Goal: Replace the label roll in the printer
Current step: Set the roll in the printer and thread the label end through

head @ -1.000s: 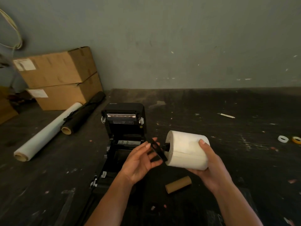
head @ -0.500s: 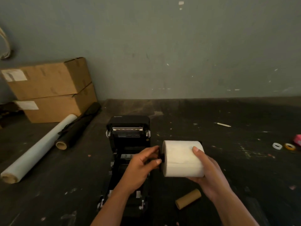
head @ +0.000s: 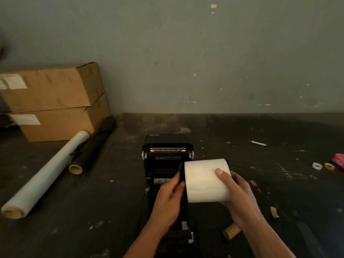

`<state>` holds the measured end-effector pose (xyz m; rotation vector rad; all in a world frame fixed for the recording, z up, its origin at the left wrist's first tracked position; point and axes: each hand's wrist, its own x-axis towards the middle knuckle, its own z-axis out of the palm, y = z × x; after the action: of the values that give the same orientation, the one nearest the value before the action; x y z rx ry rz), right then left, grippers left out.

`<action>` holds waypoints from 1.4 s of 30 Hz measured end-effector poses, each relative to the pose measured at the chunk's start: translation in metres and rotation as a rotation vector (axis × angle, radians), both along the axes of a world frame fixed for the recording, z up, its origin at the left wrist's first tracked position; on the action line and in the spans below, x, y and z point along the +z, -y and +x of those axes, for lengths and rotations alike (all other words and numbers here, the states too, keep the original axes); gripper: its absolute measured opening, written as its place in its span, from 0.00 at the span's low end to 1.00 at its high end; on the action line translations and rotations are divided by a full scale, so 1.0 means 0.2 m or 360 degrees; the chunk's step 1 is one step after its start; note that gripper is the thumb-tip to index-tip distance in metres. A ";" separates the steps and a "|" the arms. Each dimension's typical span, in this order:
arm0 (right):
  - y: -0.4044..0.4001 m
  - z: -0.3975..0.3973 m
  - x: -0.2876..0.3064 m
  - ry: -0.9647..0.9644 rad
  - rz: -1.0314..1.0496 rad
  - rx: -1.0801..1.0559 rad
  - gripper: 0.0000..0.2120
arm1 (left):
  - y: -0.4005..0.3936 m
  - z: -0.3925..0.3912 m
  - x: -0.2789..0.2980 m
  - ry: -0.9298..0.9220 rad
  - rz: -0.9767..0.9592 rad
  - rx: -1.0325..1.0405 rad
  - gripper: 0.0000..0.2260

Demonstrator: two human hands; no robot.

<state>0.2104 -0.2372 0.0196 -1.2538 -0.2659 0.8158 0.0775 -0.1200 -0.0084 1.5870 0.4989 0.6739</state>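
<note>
Nearest, low right on the table (head: 93, 211): a bare cardboard core (head: 231, 233), lying on its side, likely the spent one, with a torn scrap of card (head: 273, 212) just beyond.

Above the open printer (head: 167, 157), held in the air between both hands: the new label roll (head: 204, 180), full and white, axis lying left to right. Right hand (head: 240, 198) cupped under and around the roll's right part, thumb laid across the top, grip closed on the paper. Left hand (head: 168, 200) pinched narrow on the black spindle flange (head: 181, 174) at the roll's left face, pressed against the end. Whether the flange is fully seated: cannot tell.

Probably fairly heavy for its bulk and stiff when squeezed across the wound layers, yet prone to telescoping sideways or loosening at the free outer wrap. Best held as now, palm under the body and fingers on the end piece, not by the loose leading edge. Paper face smooth, so a firm wrap needed.

Behind the roll, the printer's lid raised, metal roller bar showing, bay below dark and partly hidden by the hands.

Farther left: a white film roll (head: 42, 175) and a dark roll (head: 93, 148) side by side, then two stacked cardboard boxes (head: 54, 101) by the wall. Far right: small tape rings (head: 323, 166).
</note>
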 end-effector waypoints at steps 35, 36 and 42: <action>-0.52 -0.26 -0.33 0.0544 -0.0559 0.0304 0.38 | -0.46 -0.28 -0.23 -0.0144 -0.0674 0.0043 0.12; -0.51 -0.26 -0.34 0.0577 -0.0597 0.0330 0.38 | -0.46 -0.28 -0.25 -0.0150 -0.0676 0.0052 0.12; -0.49 -0.22 -0.40 0.0968 -0.1003 0.0462 0.38 | -0.44 -0.25 -0.32 -0.0305 -0.0640 0.0110 0.16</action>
<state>0.1659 -0.1392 -0.0597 -2.0870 -0.7321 0.7691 0.0272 -0.0320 -0.0724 1.2620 0.7825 0.4398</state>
